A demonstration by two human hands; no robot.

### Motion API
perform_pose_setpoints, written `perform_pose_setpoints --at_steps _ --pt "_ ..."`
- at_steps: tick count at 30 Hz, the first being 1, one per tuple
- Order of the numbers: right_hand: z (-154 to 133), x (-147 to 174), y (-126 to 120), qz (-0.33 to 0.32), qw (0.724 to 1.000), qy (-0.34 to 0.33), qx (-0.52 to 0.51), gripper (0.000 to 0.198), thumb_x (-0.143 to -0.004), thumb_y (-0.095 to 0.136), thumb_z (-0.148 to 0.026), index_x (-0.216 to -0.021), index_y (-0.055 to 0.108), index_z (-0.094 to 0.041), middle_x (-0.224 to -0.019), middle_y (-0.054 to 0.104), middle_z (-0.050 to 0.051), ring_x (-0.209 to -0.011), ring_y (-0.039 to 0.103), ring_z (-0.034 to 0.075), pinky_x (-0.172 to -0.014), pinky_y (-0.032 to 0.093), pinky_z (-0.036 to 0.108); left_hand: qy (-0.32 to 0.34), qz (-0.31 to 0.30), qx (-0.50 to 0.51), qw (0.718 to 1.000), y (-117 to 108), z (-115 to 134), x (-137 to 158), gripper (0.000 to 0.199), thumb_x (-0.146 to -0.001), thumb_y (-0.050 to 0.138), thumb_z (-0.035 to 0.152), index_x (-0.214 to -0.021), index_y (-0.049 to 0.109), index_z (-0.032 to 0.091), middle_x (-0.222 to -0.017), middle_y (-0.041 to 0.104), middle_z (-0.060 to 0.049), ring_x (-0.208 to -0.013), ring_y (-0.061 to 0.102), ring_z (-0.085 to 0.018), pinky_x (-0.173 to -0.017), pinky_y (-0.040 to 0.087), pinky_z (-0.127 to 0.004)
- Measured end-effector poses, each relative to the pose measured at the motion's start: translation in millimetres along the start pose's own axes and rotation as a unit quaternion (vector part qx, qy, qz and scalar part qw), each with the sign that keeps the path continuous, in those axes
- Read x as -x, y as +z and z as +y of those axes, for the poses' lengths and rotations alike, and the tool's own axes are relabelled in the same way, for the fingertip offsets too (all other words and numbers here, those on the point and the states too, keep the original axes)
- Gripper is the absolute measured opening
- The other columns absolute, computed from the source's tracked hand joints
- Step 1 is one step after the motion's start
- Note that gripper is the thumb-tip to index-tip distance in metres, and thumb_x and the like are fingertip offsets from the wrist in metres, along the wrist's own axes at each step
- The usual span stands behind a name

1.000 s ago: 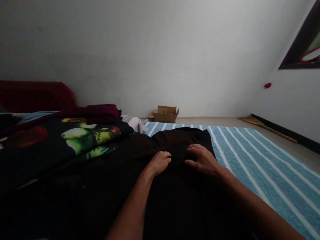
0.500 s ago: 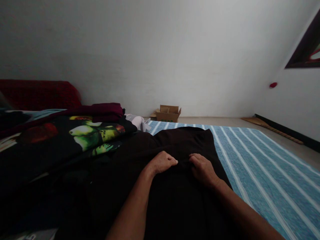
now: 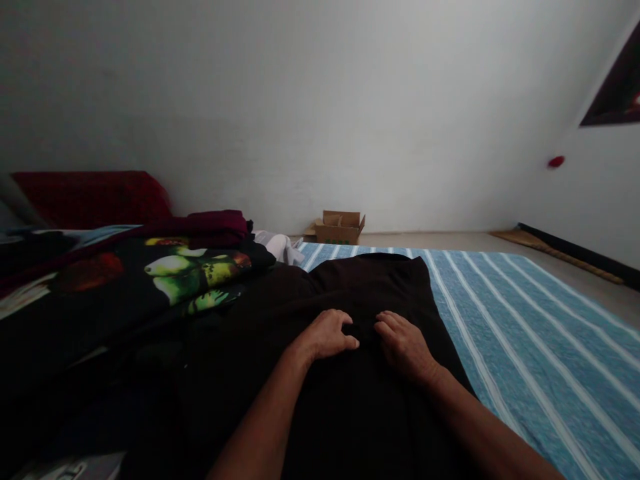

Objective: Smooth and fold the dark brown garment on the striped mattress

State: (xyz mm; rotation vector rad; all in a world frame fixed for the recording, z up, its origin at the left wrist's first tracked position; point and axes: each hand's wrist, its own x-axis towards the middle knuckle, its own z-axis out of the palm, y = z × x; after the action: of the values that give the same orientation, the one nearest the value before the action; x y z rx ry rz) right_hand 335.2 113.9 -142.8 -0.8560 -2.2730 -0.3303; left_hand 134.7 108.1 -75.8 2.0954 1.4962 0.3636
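1. Plain black cloth garment [image 3: 360, 287] under both hands.
2. Blue mat with thin white stripes [image 3: 525, 320].
3. Black printed fabric with green and red figures [image 3: 185, 273].
4. Maroon folded cloth [image 3: 215, 223].
5. Brown cardboard box [image 3: 340, 228].
6. White wall [image 3: 320, 100].

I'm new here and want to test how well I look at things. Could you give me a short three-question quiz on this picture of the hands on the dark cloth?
1. True or false: both hands rest on the black garment.
2. What lies under the garment on its right side? A) a blue striped mat B) a wooden table C) bare grass
3. What small thing stands on the floor by the far wall?

Key:
1. True: the left hand and the right hand lie close together on it, fingers curled into the fabric.
2. A, the blue striped mat.
3. An open cardboard box.
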Motion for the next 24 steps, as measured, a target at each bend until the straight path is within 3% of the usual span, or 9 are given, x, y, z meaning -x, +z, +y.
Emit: perform_pose_setpoints --at_steps 6,11,14,18,24 --pt "-0.5 1.6 -1.3 -0.011 1.000 0.005 -0.007 0.019 -0.081 0.042 -0.008 -0.082 0.059 -0.016 -0.092 0.061 0.009 -0.089 0.054 0.020 -0.081 0.046 0.030 -0.009 0.124 -0.128 0.984 -18.2 6.5 49.0 0.019 -0.077 0.053 0.025 -0.093 0.059 0.016 -0.095 0.061 -0.006 -0.088 0.057 -0.019 -0.078 0.042 -0.029" --pt "-3.2 0.1 -4.6 -0.037 0.999 0.015 -0.027 0.019 -0.081 0.041 -0.008 -0.081 0.058 -0.016 -0.087 0.060 0.008 -0.085 0.053 0.019 -0.078 0.045 0.029 -0.054 0.154 -0.246 0.955 -30.7 9.2 100.4 0.013 -0.083 0.044 0.022 -0.085 0.056 0.017 -0.090 0.061 -0.007 -0.087 0.057 -0.021 -0.077 0.045 -0.033" --pt "-4.6 -0.3 -6.0 -0.061 0.997 0.032 -0.031 0.019 -0.082 0.041 -0.007 -0.079 0.057 -0.017 -0.082 0.059 0.007 -0.080 0.052 0.018 -0.073 0.044 0.027 -0.031 0.152 -0.296 0.942 -17.8 1.8 130.8 0.018 -0.079 0.045 0.018 -0.093 0.057 0.018 -0.106 0.061 -0.009 -0.099 0.056 -0.023 -0.085 0.045 -0.038" --pt "-4.4 1.0 -4.2 -0.079 0.996 0.041 -0.019 0.018 -0.081 0.041 -0.007 -0.076 0.055 -0.018 -0.078 0.057 0.005 -0.074 0.050 0.017 -0.068 0.041 0.027 0.015 0.160 -0.382 0.910 9.4 -21.8 161.0 0.047 -0.067 0.042 0.003 -0.110 0.054 0.018 -0.132 0.048 -0.013 -0.121 0.043 -0.025 -0.098 0.037 -0.044" --pt "-4.4 1.1 -4.4 -0.095 0.994 0.049 -0.013 0.017 -0.079 0.043 -0.005 -0.078 0.054 -0.017 -0.078 0.057 0.004 -0.074 0.049 0.017 -0.066 0.039 0.026 -0.032 0.161 -0.454 0.876 18.1 -38.1 168.5 0.061 -0.060 0.035 -0.007 -0.113 0.055 0.016 -0.139 0.041 -0.014 -0.128 0.036 -0.025 -0.102 0.031 -0.048"
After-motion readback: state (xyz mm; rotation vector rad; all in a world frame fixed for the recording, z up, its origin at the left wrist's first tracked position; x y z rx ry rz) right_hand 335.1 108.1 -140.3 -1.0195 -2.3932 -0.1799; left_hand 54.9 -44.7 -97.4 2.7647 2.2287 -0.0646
